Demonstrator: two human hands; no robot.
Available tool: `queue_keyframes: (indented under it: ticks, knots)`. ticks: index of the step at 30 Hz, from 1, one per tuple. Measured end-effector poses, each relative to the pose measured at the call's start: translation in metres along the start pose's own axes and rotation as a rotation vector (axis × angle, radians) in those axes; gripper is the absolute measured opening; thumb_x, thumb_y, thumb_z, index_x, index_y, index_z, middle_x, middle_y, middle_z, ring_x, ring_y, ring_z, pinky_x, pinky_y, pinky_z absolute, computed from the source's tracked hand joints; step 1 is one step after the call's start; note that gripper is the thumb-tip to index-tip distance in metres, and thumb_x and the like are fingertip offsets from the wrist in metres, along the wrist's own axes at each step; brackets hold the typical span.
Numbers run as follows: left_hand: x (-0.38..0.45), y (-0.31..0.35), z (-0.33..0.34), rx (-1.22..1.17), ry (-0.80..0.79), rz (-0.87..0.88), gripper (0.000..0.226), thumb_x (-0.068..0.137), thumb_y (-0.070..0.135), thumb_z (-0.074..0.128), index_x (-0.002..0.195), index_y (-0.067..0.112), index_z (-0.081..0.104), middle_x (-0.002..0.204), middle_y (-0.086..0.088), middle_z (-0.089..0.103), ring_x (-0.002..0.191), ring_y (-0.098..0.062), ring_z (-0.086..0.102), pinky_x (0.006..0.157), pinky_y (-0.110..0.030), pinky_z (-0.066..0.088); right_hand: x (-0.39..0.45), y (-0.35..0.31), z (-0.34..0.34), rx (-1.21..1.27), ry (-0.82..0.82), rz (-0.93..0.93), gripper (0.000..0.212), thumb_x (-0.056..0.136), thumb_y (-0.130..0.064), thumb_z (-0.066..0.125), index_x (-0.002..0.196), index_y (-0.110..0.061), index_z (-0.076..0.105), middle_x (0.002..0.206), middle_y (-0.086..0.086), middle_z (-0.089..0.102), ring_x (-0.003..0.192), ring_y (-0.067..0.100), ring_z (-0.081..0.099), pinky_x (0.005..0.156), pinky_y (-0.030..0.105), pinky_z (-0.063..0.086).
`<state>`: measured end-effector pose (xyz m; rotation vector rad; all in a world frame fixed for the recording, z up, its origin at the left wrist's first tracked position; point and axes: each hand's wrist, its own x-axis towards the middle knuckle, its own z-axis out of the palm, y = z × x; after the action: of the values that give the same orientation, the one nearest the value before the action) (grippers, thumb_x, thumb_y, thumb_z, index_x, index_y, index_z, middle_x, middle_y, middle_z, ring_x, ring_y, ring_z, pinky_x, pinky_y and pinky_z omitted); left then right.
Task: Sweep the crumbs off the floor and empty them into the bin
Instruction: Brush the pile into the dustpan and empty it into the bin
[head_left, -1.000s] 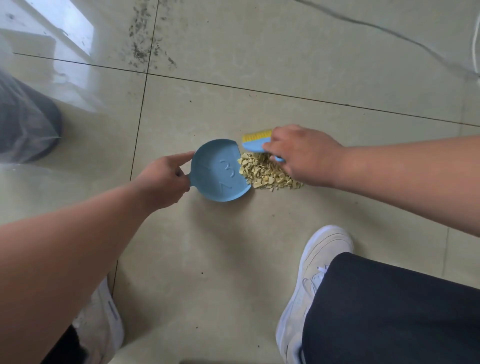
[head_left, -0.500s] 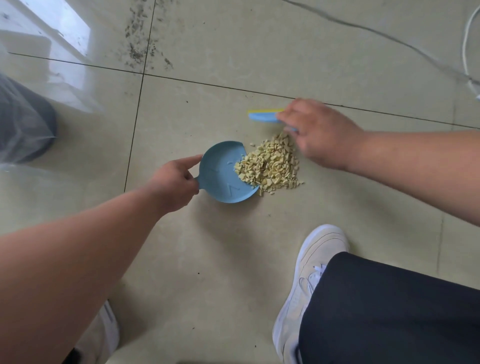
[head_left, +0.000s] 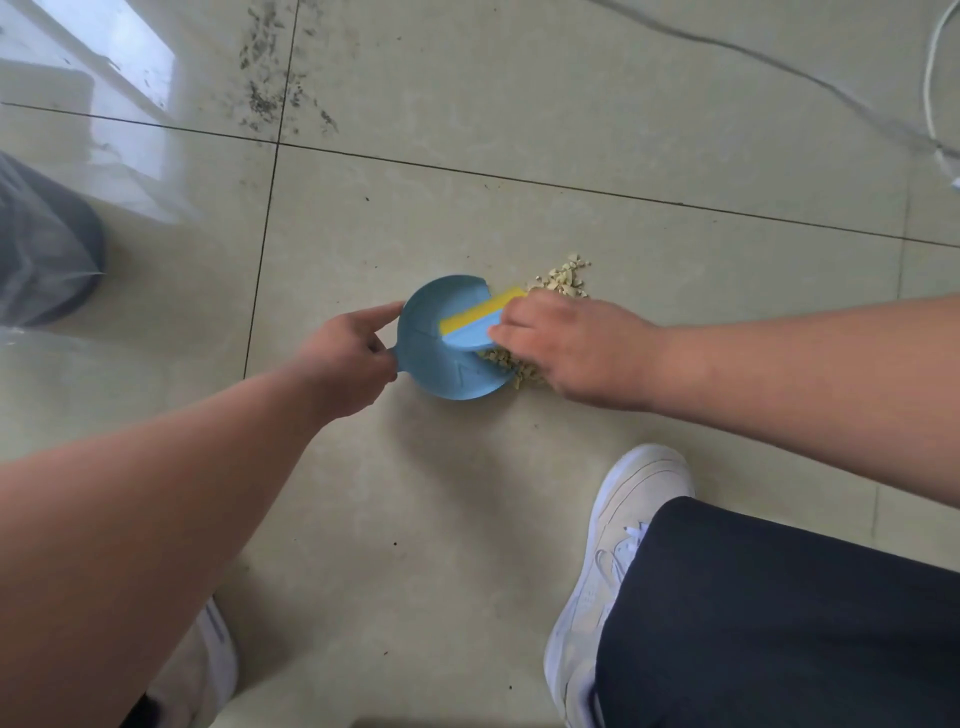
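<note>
Crumbs, pale yellow and broken small, are lying in a heap on the beige tiled floor, partly hidden under the right hand; one portion is showing beyond the knuckles on the far side and another is spilling at the open edge of the dustpan, near the lower side of the hand. Dustpan is round, blue and shallow, and is resting flat on the tile. Left hand is closing around the pan's short handle at its left rim, fingers curled and thumb lying along the rim. Right hand is pinching a small blue brush with yellow bristles between thumb and fingertips; the brush is lying across the pan's interior, bristle strip facing the far side. Whether the bristles are touching the pan surface cannot be told.

Bin, dark and lined with a clear plastic bag, is standing at the left edge of view, well apart from the pan. White cable is running along the floor at the upper right. White shoe and dark trouser leg are occupying the lower right; a second shoe is partly showing beneath the left forearm. Dark specks are marking the tile near the upper grout line.
</note>
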<state>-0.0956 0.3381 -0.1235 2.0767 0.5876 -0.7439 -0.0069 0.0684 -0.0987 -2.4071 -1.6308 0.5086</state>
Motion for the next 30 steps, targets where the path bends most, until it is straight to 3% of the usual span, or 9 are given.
queue_keyframes:
  ticks: [4, 8, 14, 20, 25, 30]
  knots:
    - [-0.003, 0.001, -0.001, -0.023, -0.005, -0.001, 0.065, 0.1, 0.015, 0.066, 0.154, 0.05, 0.055, 0.091, -0.012, 0.08, 0.047, -0.013, 0.056, 0.041, -0.019, 0.047, 0.006, 0.004, -0.006, -0.006, 0.038, -0.041, 0.038, 0.092, -0.004, 0.051, 0.129, -0.003, 0.063, 0.119, 0.018, 0.063, 0.104, 0.041, 0.061, 0.083, 0.05, 0.058]
    - [-0.005, -0.001, -0.006, -0.035, -0.004, -0.003, 0.066, 0.099, 0.013, 0.067, 0.154, 0.048, 0.055, 0.094, -0.018, 0.079, 0.046, -0.013, 0.055, 0.04, -0.017, 0.045, 0.0, 0.044, -0.026, -0.069, 0.116, 0.145, 0.032, 0.092, -0.005, 0.057, 0.123, -0.003, 0.063, 0.114, 0.021, 0.06, 0.101, 0.043, 0.058, 0.084, 0.054, 0.056]
    - [-0.004, -0.008, -0.009, 0.009, 0.001, -0.014, 0.066, 0.098, 0.017, 0.066, 0.155, 0.049, 0.055, 0.084, -0.005, 0.08, 0.047, -0.012, 0.058, 0.046, -0.021, 0.047, -0.027, 0.07, -0.027, -0.121, 0.066, 0.399, 0.026, 0.097, -0.014, 0.051, 0.118, -0.001, 0.062, 0.111, 0.022, 0.055, 0.099, 0.043, 0.055, 0.083, 0.054, 0.055]
    - [-0.006, 0.0, -0.003, -0.003, -0.004, -0.026, 0.065, 0.099, 0.016, 0.065, 0.154, 0.049, 0.055, 0.09, -0.009, 0.08, 0.045, -0.008, 0.058, 0.041, -0.017, 0.044, -0.027, 0.025, 0.002, -0.061, 0.004, 0.184, 0.032, 0.087, -0.003, 0.055, 0.118, -0.001, 0.064, 0.112, 0.021, 0.06, 0.097, 0.042, 0.058, 0.08, 0.051, 0.057]
    - [-0.007, 0.004, -0.001, -0.022, -0.015, -0.031, 0.064, 0.099, 0.017, 0.067, 0.155, 0.047, 0.056, 0.093, -0.013, 0.08, 0.045, -0.01, 0.056, 0.041, -0.017, 0.045, -0.011, -0.008, 0.008, 0.024, 0.001, -0.014, 0.049, 0.088, -0.006, 0.038, 0.129, -0.001, 0.064, 0.119, 0.021, 0.063, 0.101, 0.041, 0.062, 0.083, 0.05, 0.058]
    - [-0.007, 0.005, -0.002, -0.018, -0.014, -0.022, 0.066, 0.1, 0.014, 0.065, 0.157, 0.046, 0.053, 0.094, -0.014, 0.08, 0.05, -0.016, 0.058, 0.039, -0.017, 0.044, -0.013, 0.023, -0.012, -0.018, 0.115, 0.078, 0.036, 0.091, -0.003, 0.058, 0.126, 0.0, 0.065, 0.116, 0.023, 0.063, 0.099, 0.044, 0.062, 0.088, 0.049, 0.057]
